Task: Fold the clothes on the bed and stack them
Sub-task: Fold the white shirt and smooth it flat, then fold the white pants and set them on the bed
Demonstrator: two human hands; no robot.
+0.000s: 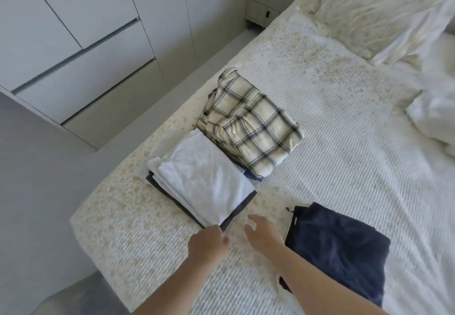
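Your left hand (209, 243) pinches the soft white folded stack's (204, 179) near corner at lower centre; your right hand (264, 234) hovers slack-fingered beside rumpled navy shorts (344, 248).

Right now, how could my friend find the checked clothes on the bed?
Start at the big white ribbed bedspread and follow its left edge. Two folded piles sit there side by side; the cream garment with dark checked lines tops the farther one. The nearer pile's top, a plain white folded cloth, has no pattern.
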